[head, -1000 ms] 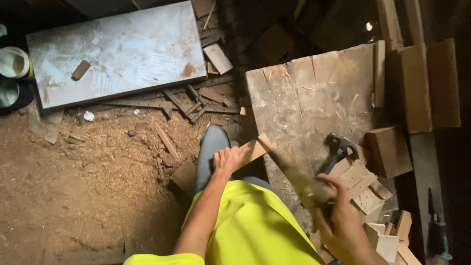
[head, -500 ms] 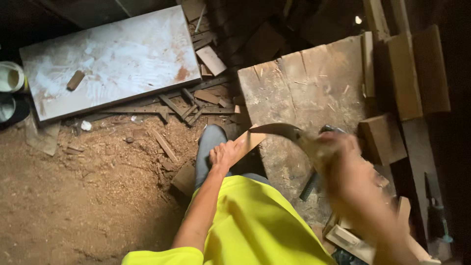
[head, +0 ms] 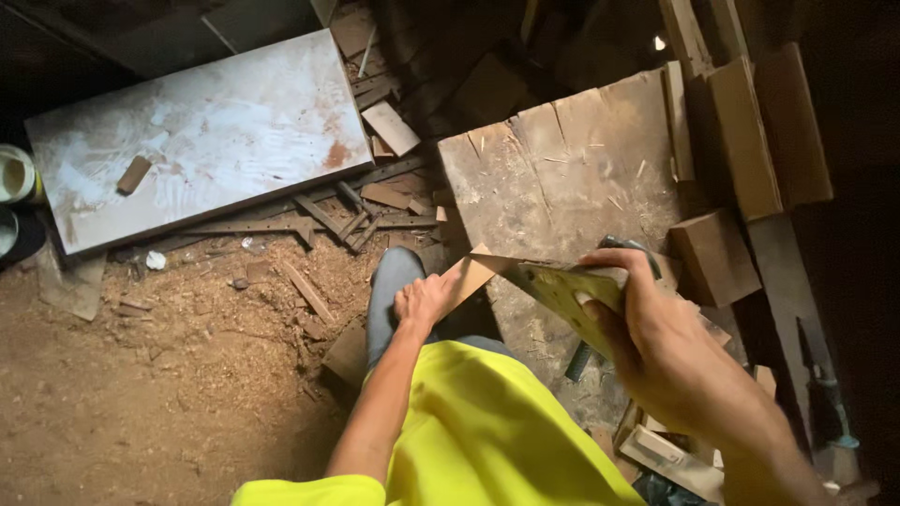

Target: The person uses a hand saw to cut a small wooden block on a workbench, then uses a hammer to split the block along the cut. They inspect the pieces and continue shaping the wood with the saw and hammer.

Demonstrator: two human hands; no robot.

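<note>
Left hand [head: 424,300] steadies a small light wooden piece [head: 467,278]; right hand [head: 647,337] grips a curved, worn metal blade [head: 553,286].

Both hands' fingers are wrapped tight around their things, beside the scarred wooden chopping block [head: 562,178], blade tip just beside the wood, above the sawdust-strewn floor [head: 141,394].

Two hands show, the left hand [head: 424,300] on one small wood piece [head: 466,278] and the right hand [head: 647,337] on one blade [head: 558,286], with one pale board [head: 202,141], one wooden slab [head: 562,178] and two tubs [head: 14,173].
</note>
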